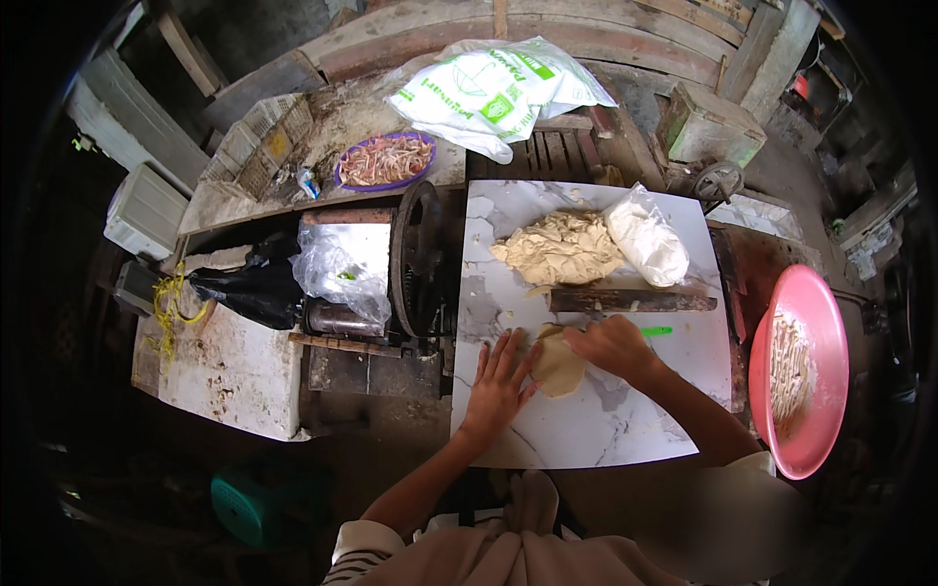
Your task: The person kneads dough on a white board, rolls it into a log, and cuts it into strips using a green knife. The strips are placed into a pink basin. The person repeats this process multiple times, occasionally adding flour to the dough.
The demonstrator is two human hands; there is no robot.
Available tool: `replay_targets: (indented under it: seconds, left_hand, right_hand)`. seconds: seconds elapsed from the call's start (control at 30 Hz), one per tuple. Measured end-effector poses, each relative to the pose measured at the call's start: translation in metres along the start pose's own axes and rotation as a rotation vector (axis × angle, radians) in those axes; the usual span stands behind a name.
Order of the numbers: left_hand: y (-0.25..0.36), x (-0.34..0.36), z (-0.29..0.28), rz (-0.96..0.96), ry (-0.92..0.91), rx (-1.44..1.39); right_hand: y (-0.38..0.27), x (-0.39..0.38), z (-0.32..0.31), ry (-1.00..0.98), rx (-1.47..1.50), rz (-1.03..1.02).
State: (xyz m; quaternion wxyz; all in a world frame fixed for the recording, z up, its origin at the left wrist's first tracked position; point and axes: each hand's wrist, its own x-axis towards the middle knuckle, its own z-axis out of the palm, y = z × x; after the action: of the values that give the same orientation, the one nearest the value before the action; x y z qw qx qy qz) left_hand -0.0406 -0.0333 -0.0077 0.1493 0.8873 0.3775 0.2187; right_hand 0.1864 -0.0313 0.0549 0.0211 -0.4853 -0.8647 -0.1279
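Note:
My left hand (498, 386) rests with fingers spread on the marble-patterned board (508, 439), touching the left edge of a flattened piece of dough (559, 369). My right hand (611, 344) is closed with curled fingers at the dough's upper right; what lies inside them is hidden. A thin green tool (657, 331) lies to its right, partly hidden by the hand. Behind both hands are a dark rolling bar (630, 302), a rough heap of dough (557, 249) and a plastic bag of white powder (650, 239).
A machine with a big wheel (415, 264) stands left of the board. A pink basin of dough strips (821, 371) is at right. Behind are a purple tray of strips (386, 161), a white sack (498, 88) and a crate (254, 146). A green stool (239, 503) stands below.

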Motion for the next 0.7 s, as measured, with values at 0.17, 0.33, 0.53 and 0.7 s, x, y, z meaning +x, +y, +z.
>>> replay_targets:
  seconds: [0.17,0.33,0.53,0.7]
  left_hand:
    - [0.002,0.002,0.001,-0.015,-0.004,0.012]
    - [0.004,0.003,-0.001,-0.029,-0.033,0.037]
    - [0.006,0.004,0.000,-0.022,-0.018,0.038]
    - [0.005,0.015,-0.001,-0.110,0.102,-0.068]
  right_hand:
    - [0.006,-0.007,-0.001,-0.005,0.027,-0.001]
    - [0.013,-0.023,-0.005,-0.051,-0.017,0.027]
    - [0.032,-0.061,-0.004,-0.210,-0.134,0.083]
    - [0.046,-0.098,0.000,-0.174,-0.134,0.257]
